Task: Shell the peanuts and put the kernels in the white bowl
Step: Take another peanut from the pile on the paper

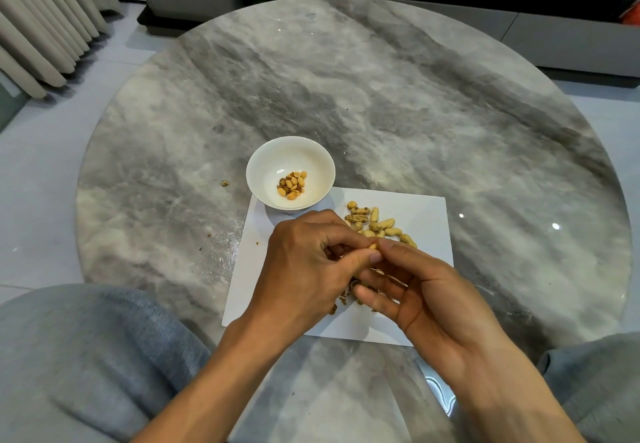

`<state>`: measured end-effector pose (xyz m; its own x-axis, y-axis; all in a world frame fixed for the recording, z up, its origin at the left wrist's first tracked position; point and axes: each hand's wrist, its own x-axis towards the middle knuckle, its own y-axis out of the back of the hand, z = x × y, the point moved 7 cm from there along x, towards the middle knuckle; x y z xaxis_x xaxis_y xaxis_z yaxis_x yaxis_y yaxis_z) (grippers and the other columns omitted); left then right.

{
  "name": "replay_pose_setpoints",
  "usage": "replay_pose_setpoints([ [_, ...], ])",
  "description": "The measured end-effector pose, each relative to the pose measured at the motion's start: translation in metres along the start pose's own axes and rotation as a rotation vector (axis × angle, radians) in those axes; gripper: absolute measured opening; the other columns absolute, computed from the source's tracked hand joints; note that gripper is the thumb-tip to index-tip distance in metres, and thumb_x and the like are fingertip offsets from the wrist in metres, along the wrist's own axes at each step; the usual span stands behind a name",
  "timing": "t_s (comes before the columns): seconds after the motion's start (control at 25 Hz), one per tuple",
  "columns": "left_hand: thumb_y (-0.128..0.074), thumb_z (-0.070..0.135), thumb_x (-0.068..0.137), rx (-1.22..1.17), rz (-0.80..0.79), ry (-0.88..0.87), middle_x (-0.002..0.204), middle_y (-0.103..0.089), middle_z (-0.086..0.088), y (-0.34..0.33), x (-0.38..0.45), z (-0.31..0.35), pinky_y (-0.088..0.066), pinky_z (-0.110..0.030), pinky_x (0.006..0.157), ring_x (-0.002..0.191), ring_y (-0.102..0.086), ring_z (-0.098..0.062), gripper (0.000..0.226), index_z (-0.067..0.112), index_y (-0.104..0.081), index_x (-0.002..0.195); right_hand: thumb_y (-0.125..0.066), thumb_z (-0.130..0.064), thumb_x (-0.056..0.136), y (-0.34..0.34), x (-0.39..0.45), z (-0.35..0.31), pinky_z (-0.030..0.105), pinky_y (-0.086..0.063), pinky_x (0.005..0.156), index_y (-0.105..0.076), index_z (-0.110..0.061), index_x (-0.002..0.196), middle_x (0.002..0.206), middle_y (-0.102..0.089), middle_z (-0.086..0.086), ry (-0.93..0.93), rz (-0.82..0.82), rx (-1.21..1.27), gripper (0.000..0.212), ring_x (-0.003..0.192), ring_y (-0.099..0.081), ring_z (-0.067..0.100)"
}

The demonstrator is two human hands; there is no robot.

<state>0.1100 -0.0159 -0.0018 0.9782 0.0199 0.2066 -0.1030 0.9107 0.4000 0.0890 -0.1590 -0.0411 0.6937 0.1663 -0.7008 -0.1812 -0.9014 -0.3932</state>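
Observation:
A white bowl (313, 162) stands on the marble table and holds several peanut kernels (292, 184) at its bottom. A white sheet of paper (426, 221) lies in front of the bowl, with a pile of unshelled peanuts (379, 224) on its far part. Over the paper, my left hand (301, 269) and my right hand (419, 290) meet and together pinch one peanut (373, 246) between their fingertips. Broken shell pieces (346, 299) lie on the paper under my hands, partly hidden.
The round grey marble table (415, 113) stretches far beyond the bowl. A small shell crumb (225, 183) lies left of the bowl. My knees in grey trousers (86, 356) flank the table's near edge. Curtains and dark furniture stand at the back.

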Motion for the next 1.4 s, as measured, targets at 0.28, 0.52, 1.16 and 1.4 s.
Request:
replay_pose_setpoints([
  [0.28,-0.079,0.01,0.082,-0.144,-0.074,0.212,0.082,-0.073,0.006,-0.005,0.001,-0.012,-0.056,-0.024,0.071,0.077,-0.069,-0.013,0.009,0.018,-0.081,0.088,-0.07,-0.015,0.083,0.001,0.001,-0.003,0.031,-0.06,0.062,-0.073,0.0,0.106,0.094,-0.072,0.016,0.058,0.006,-0.014,0.028,0.071,-0.068,0.02],
  [0.52,-0.076,0.008,0.085,-0.127,-0.11,0.272,0.084,-0.075,0.009,-0.006,0.0,-0.014,-0.058,-0.022,0.076,0.081,-0.071,-0.007,0.016,0.023,-0.079,0.09,-0.068,-0.007,0.083,0.003,0.003,-0.005,0.031,-0.062,0.066,-0.072,0.004,0.107,0.088,-0.072,0.018,0.092,0.031,-0.037,0.027,0.068,-0.067,0.02],
  [1.16,-0.073,0.009,0.087,-0.254,-0.155,0.605,0.081,-0.076,0.007,-0.004,-0.005,-0.025,-0.051,-0.012,0.064,0.077,-0.069,0.0,0.017,0.025,-0.078,0.087,-0.065,-0.004,0.093,0.012,0.015,-0.009,0.034,-0.06,0.066,-0.077,-0.01,0.093,0.078,-0.069,0.005,0.195,0.132,-0.276,0.014,0.068,-0.063,0.013],
  [1.4,-0.072,0.008,0.088,-0.205,-0.187,0.585,0.086,-0.075,0.007,-0.004,-0.005,-0.027,-0.056,-0.016,0.073,0.083,-0.07,-0.006,0.02,0.027,-0.077,0.091,-0.068,-0.002,0.089,0.011,0.017,-0.009,0.029,-0.056,0.061,-0.078,-0.012,0.089,0.082,-0.074,0.007,0.225,0.15,-0.338,0.014,0.068,-0.064,0.015],
])
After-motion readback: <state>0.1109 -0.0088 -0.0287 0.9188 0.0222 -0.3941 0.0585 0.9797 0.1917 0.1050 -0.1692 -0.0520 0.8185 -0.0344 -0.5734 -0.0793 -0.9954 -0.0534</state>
